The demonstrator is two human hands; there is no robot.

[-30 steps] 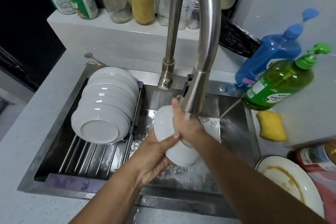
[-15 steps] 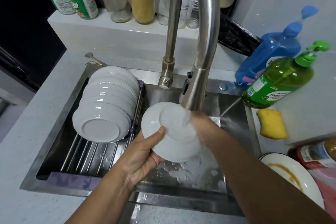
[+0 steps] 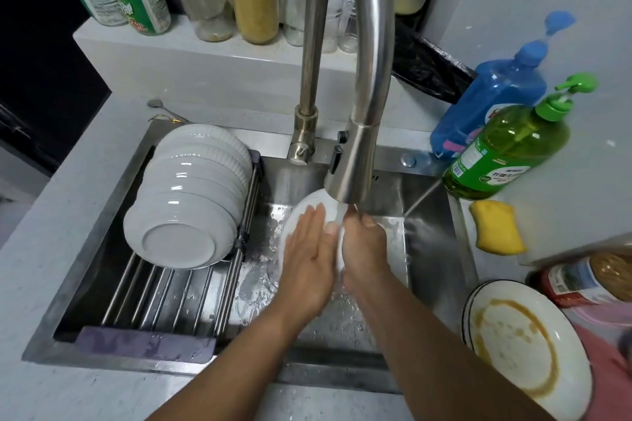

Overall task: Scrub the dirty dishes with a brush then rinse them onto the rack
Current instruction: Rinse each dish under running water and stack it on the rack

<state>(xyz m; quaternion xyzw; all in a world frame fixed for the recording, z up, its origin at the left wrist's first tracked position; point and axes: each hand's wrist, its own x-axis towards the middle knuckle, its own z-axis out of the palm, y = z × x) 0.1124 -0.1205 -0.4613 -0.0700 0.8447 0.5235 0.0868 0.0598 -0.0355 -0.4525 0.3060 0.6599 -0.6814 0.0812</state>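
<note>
— Hands first: what are they doing?
— Left hand (image 3: pixel 309 260) lies flat, fingers straight, against a white plate (image 3: pixel 301 215). Right hand (image 3: pixel 364 249) curls round the plate's far edge, gripping it.
— Where's the plate?
— On edge over the sink (image 3: pixel 427 249), just under the faucet (image 3: pixel 349 161), water running onto it. It looks plain, glossy and white.
— What's hard to see?
— Most of the plate; both hands cover it. Beside it, white bowls (image 3: pixel 184 202) lean on the rack (image 3: pixel 164 297). A stained plate (image 3: pixel 523 349) on the worktop is cut off.
</note>
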